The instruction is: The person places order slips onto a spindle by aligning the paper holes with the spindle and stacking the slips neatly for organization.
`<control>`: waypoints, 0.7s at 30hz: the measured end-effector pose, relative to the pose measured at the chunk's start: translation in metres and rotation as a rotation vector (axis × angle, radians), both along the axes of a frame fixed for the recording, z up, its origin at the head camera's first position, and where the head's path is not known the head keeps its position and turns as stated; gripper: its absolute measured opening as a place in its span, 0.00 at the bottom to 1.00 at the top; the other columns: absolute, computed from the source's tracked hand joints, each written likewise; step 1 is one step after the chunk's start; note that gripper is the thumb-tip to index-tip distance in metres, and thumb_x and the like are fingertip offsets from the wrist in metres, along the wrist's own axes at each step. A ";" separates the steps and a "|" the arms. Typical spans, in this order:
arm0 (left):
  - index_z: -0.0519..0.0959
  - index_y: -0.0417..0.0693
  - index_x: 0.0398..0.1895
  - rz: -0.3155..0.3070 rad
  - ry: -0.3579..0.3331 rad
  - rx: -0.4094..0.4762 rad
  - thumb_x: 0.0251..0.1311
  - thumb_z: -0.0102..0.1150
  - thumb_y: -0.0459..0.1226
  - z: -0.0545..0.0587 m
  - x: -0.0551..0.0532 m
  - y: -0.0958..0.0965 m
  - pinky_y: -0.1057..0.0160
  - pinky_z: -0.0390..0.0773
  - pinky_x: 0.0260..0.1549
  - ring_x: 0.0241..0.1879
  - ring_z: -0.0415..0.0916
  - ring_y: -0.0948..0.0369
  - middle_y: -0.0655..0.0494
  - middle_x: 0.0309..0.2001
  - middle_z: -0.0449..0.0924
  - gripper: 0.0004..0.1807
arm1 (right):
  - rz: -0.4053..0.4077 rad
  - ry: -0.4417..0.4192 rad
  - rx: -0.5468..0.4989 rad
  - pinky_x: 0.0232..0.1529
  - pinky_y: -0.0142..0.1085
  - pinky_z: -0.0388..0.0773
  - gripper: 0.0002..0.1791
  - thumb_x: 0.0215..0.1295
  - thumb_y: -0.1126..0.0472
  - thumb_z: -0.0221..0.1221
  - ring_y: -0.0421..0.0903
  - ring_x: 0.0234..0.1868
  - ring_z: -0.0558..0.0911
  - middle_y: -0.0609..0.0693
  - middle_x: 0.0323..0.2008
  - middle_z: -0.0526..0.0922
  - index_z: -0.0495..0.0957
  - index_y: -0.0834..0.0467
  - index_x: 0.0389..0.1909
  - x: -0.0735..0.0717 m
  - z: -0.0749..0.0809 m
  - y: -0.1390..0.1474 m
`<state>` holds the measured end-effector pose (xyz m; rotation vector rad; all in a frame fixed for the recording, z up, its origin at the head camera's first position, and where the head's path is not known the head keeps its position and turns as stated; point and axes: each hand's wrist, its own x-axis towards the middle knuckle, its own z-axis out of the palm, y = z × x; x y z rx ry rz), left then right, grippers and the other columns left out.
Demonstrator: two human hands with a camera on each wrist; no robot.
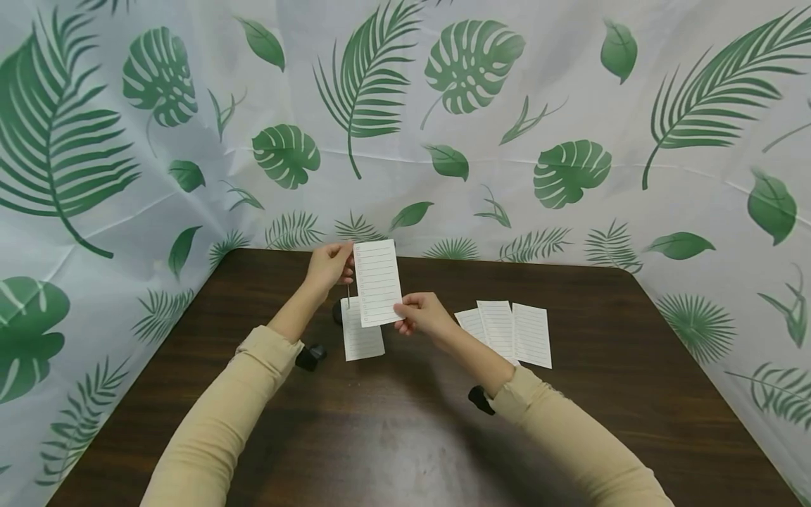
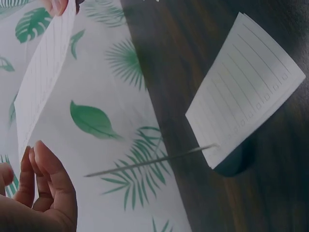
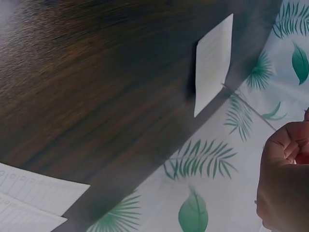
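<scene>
A white lined checklist slip (image 1: 378, 282) is held up above the table between both hands. My left hand (image 1: 329, 266) pinches its upper left corner, and my right hand (image 1: 426, 313) pinches its lower right corner. Below it, a bill spike's thin metal rod (image 2: 149, 162) rises from a dark round base (image 2: 236, 162). Lined slips (image 1: 364, 341) are pierced near one edge by that rod and sit low on it. The held slip is apart from the rod in the left wrist view. In the right wrist view, the right fingertips are cut off at the frame's edge.
Several more lined slips (image 1: 532, 334) lie fanned out on the dark wooden table (image 1: 393, 436), right of my right hand. A white cloth with green leaves (image 1: 450, 162) hangs behind the table's back edge. A dark wrist device (image 1: 310, 357) shows at the left cuff.
</scene>
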<state>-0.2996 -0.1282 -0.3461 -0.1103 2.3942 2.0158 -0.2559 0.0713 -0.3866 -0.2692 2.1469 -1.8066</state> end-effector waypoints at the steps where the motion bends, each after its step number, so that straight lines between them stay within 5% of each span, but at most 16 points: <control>1: 0.74 0.32 0.41 0.007 0.000 0.003 0.70 0.44 0.46 0.000 -0.001 -0.001 0.76 0.78 0.19 0.18 0.67 0.69 0.59 0.26 0.69 0.22 | 0.006 0.001 0.000 0.19 0.25 0.74 0.10 0.69 0.69 0.50 0.36 0.15 0.74 0.45 0.14 0.77 0.72 0.76 0.37 -0.001 0.000 -0.001; 14: 0.76 0.35 0.52 -0.034 -0.043 -0.179 0.65 0.54 0.43 -0.001 -0.007 -0.012 0.74 0.77 0.24 0.26 0.68 0.66 0.55 0.33 0.71 0.21 | 0.010 0.012 0.006 0.19 0.25 0.74 0.10 0.68 0.69 0.50 0.36 0.15 0.75 0.46 0.14 0.77 0.73 0.75 0.37 -0.009 0.001 -0.015; 21: 0.76 0.33 0.51 0.006 -0.042 -0.184 0.62 0.58 0.42 0.002 -0.010 -0.014 0.75 0.76 0.23 0.22 0.67 0.67 0.53 0.35 0.73 0.22 | -0.011 -0.012 0.020 0.19 0.25 0.75 0.11 0.69 0.68 0.50 0.36 0.15 0.74 0.46 0.14 0.76 0.73 0.75 0.39 -0.014 0.003 -0.018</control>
